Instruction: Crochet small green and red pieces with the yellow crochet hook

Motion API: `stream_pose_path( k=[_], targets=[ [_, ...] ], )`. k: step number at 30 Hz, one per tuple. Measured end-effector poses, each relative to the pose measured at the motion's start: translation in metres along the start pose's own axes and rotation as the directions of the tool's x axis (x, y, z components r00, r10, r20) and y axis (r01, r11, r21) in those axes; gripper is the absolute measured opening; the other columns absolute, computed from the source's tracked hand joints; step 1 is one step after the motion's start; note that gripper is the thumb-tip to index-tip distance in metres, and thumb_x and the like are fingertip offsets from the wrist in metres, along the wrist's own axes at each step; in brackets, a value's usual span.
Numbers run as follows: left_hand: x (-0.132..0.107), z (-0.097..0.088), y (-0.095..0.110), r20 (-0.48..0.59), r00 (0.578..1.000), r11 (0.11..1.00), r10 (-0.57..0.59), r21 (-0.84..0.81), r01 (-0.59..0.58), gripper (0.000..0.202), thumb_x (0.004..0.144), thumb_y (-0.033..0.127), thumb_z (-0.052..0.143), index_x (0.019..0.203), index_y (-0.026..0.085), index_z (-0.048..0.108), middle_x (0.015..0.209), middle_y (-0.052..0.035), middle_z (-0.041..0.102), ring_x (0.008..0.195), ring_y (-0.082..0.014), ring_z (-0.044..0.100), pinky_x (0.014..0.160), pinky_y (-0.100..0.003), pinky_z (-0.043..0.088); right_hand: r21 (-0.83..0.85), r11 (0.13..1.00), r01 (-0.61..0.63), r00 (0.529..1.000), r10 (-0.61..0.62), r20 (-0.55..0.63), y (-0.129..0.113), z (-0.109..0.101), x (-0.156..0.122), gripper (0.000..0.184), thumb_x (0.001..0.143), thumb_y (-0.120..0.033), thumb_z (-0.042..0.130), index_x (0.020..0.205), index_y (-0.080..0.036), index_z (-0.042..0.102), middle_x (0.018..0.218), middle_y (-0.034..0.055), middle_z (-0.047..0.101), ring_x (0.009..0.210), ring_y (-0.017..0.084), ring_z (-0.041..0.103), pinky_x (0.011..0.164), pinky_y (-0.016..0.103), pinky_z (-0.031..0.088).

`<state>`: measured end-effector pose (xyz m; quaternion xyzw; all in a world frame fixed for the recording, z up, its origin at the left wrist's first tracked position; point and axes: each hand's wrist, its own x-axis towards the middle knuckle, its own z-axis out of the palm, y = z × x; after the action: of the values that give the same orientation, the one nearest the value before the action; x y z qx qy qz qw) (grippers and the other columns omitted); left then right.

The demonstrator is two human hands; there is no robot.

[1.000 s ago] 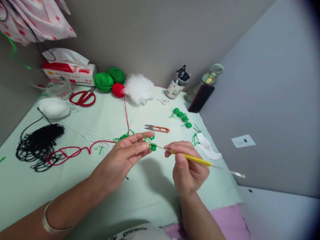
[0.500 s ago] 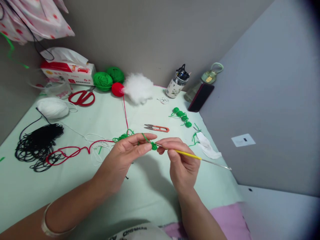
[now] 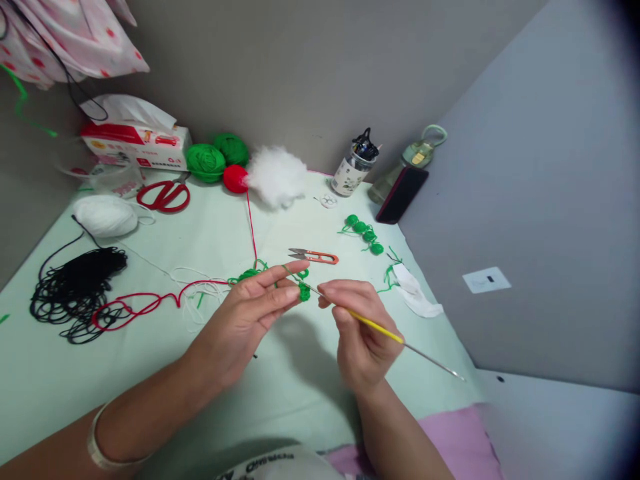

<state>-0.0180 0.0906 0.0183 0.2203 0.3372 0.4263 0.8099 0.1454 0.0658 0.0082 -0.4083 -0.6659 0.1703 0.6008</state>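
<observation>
My left hand (image 3: 255, 300) pinches a small green crochet piece (image 3: 304, 292) between thumb and fingers, with green yarn running over the raised index finger. My right hand (image 3: 363, 327) grips a crochet hook (image 3: 375, 325) by its yellow handle. The hook's thin metal tip meets the green piece, and its other metal end points down to the right. Behind my left hand lies a loose heap of green yarn (image 3: 246, 275). Orange thread snips (image 3: 314, 256) rest on the table just beyond my fingers.
Black yarn (image 3: 80, 287), a white yarn ball (image 3: 105, 216) and red scissors (image 3: 164, 197) lie at left. Green yarn balls (image 3: 206, 163), a red ball (image 3: 235, 179) and white stuffing (image 3: 277, 177) sit at the back. Several green crocheted balls (image 3: 369, 237), a phone (image 3: 403, 195) and a bottle (image 3: 419, 155) stand right.
The hook has tilted, its rear end dropping lower. My right hand has shifted slightly down, and the green piece has turned a little in my left fingers.
</observation>
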Motion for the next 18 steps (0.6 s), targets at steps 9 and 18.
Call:
stream_pose_path(
  k=[9, 18],
  targets=[
    [-0.0016, -0.0007, 0.0049, -0.069, 0.996, 0.99, 0.053, 0.133, -0.044, 0.022, 0.081, 0.026, 0.079, 0.103, 0.025, 0.081, 0.078, 0.0013, 0.064, 0.078, -0.0119, 0.054, 0.077, -0.023, 0.043, 0.396, 0.873, -0.285, 0.948, 0.318, -0.021, 0.0035, -0.0036, 0.0092, 0.016, 0.096, -0.025, 0.061, 0.096, -0.024, 0.077, 0.081, 0.0038, 0.072, 0.059, 0.014, 0.063, 0.051, 0.03, 0.054],
    [-0.0063, 0.0039, -0.0029, 0.055, 0.991, 0.964, 0.123, 0.231, -0.133, 0.029, 0.088, 0.03, 0.073, 0.117, 0.031, 0.076, 0.097, -0.0001, 0.074, 0.101, -0.0189, 0.064, 0.095, -0.03, 0.043, 0.357, 0.893, -0.272, 0.962, 0.262, 0.077, 0.0021, 0.0043, 0.0059, 0.02, 0.097, -0.02, 0.061, 0.105, -0.027, 0.078, 0.098, 0.0051, 0.077, 0.081, 0.018, 0.07, 0.067, 0.033, 0.06]
  ],
)
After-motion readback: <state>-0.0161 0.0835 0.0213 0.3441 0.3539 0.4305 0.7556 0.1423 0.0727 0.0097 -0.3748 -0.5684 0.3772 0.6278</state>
